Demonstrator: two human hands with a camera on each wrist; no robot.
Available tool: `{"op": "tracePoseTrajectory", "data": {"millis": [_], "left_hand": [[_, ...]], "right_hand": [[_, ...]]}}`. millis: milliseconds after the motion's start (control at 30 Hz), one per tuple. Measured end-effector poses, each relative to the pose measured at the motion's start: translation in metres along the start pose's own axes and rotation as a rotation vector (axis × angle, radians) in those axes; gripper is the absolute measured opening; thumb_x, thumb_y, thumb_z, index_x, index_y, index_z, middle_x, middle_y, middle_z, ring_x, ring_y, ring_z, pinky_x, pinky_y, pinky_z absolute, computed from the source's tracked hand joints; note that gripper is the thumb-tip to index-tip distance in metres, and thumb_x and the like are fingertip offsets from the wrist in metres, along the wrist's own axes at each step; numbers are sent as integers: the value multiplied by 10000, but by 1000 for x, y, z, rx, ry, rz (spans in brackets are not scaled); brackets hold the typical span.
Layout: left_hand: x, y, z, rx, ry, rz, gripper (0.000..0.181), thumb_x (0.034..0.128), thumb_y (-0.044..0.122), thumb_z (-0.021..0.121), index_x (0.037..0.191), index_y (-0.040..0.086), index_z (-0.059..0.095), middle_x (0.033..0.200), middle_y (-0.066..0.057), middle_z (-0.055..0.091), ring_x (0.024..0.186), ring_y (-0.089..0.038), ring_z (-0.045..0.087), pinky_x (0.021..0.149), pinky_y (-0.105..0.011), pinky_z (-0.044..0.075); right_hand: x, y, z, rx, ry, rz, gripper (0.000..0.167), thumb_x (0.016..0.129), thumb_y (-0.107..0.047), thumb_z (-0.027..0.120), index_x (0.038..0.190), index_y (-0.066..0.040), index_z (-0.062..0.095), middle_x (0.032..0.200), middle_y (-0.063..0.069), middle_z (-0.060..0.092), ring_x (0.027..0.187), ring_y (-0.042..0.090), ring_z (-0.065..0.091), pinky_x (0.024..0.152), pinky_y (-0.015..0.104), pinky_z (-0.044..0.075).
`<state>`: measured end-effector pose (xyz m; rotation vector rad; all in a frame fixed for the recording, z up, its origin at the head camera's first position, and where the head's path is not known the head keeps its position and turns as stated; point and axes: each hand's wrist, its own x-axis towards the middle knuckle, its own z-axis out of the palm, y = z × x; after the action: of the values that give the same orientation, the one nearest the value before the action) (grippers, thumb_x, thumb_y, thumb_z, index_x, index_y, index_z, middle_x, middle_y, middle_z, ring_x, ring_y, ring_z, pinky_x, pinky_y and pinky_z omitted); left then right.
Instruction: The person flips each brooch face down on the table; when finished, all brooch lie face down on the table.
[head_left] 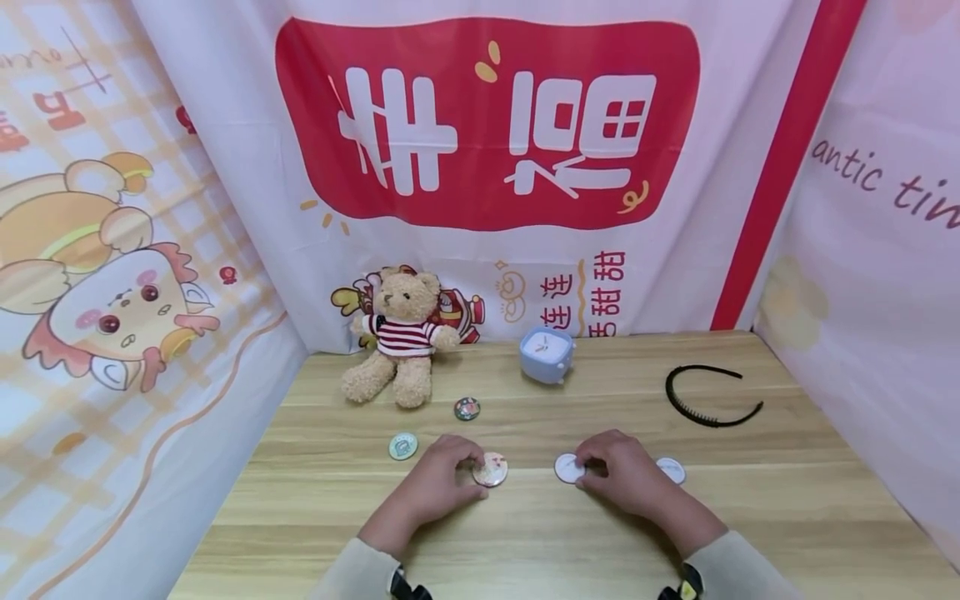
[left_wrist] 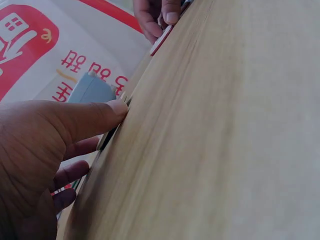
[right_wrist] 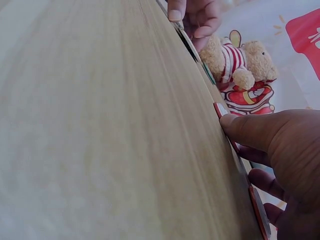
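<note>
"What does the left hand (head_left: 446, 477) have?"

"A patterned round badge (head_left: 495, 470), pinched at its rim between thumb and fingers, left of the worktop's (head_left: 525, 546) middle."

"And the right hand (head_left: 624, 473)?"

"It pinches a white disc (head_left: 567, 469) the same way, about midway between the left and right edges. The wrist view shows red along that disc's rim."

"Anything close by the hands?"

"A second white disc (head_left: 673, 471) lies just beside the right hand, toward the right edge. A pale green badge (head_left: 402, 447) lies near the left hand, toward the left edge, and a dark badge (head_left: 467, 408) farther back."

"What stands behind?"

"A teddy bear (head_left: 403, 342) sits near the far left corner; a blue clock (head_left: 546, 367) is by the far edge. A black headband (head_left: 697, 417) lies toward the far right corner."
</note>
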<state>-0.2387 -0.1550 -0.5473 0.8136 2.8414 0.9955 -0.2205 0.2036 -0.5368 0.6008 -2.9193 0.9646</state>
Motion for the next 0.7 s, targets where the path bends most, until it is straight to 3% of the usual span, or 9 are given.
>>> {"op": "tracePoseTrajectory", "data": {"millis": [367, 700], "left_hand": [[5, -1, 2, 23, 1, 27, 254, 878, 318, 928, 972, 328, 692, 1194, 156, 726, 1226, -121, 617, 1142, -457, 515], [14, 10, 11, 32, -9, 80, 237, 866, 315, 934, 999, 278, 741, 1191, 130, 744, 1228, -144, 630, 1145, -453, 513]], "right_hand": [[0, 3, 1, -14, 4, -5, 170, 910, -255, 908, 997, -311, 773, 1182, -106, 771, 1245, 227, 657, 1130, 538, 538], [0, 3, 3, -28, 10, -22, 173, 911, -257, 907, 984, -319, 763, 1183, -109, 771, 1238, 218, 659, 1119, 528, 548]]}}
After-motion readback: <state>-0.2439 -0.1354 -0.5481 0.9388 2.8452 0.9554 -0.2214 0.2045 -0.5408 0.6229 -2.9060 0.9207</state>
